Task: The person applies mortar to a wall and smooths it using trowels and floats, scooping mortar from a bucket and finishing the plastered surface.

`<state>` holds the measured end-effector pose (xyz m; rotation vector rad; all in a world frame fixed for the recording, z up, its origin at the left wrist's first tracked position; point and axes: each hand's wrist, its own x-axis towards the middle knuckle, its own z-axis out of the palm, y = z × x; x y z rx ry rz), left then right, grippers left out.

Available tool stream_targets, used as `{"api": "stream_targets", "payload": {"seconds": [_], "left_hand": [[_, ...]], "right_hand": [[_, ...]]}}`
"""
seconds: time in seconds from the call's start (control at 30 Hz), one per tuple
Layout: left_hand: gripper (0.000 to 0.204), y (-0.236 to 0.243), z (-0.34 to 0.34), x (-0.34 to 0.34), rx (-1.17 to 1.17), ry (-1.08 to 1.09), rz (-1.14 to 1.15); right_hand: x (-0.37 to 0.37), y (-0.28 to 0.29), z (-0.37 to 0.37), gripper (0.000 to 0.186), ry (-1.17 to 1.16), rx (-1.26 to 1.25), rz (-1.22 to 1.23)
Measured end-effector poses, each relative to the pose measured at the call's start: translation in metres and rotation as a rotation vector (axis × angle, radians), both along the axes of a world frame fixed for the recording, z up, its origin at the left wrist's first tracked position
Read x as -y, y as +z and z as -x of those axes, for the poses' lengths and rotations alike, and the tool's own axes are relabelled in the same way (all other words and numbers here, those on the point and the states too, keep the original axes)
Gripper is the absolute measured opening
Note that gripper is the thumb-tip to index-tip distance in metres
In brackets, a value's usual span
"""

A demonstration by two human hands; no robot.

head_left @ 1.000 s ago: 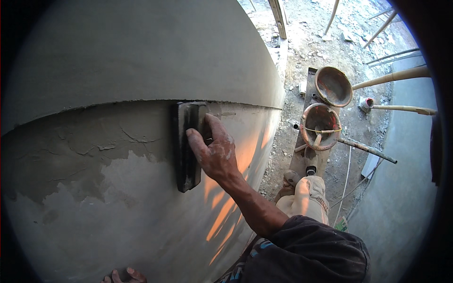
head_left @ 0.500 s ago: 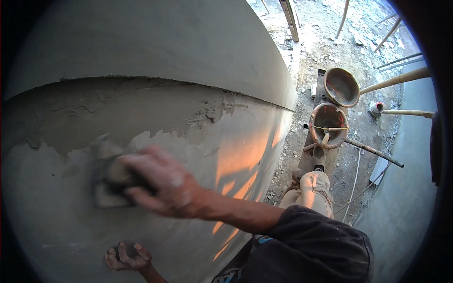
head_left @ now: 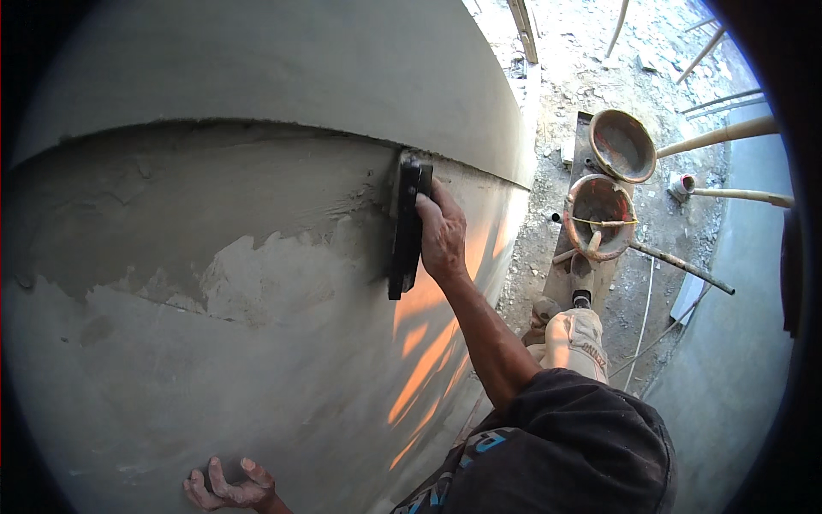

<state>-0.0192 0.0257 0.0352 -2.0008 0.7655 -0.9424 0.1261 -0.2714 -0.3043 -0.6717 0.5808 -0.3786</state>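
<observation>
Where damp plaster [head_left: 163, 210] meets a ledge [head_left: 205, 122], one plastering float [head_left: 404, 236] is held

Although its handle is largely covered by the right hand [head_left: 445, 244], the float is seen as a long, narrow, black block, turned nearly edge-on, its working face out of sight. It is held at the wall [head_left: 214, 403], with its top end just beneath the ledge. Thumb and forefinger are closed round it; the other fingers are mostly hidden. At the lower edge, where its forearm is cut off, the left hand [head_left: 233, 491] is held with fingers loosely curled and spread, and nothing is seen in it. Two containers are counted on one plank [head_left: 561, 281]: a basin [head_left: 629, 124] and a yellow-handled bucket [head_left: 574, 202], contents hard to make out.
</observation>
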Motion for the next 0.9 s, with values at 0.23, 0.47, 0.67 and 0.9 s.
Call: {"api": "stream_targets", "payload": {"seconds": [0.23, 0.47, 0.67, 0.9], "left_hand": [[0.043, -0.007, -0.005, 0.014, 0.023, -0.043, 0.041], [0.039, -0.005, -0.004, 0.01, -0.017, -0.041, 0.093], [0.038, -0.015, -0.007, 0.009, 0.008, -0.066, 0.133], [0.036, -0.018, -0.001, 0.007, 0.002, -0.047, 0.151]], "right_hand": [[-0.004, 0.111, -0.003, 0.039, -0.075, 0.259, 0.223], [0.003, 0.23, -0.002, 0.042, 0.099, 0.639, 0.392], [0.017, 0.192, 0.025, 0.047, -0.031, 0.573, 0.683], [0.027, 0.182, -0.012, 0.05, -0.247, 0.463, 1.045]]}}
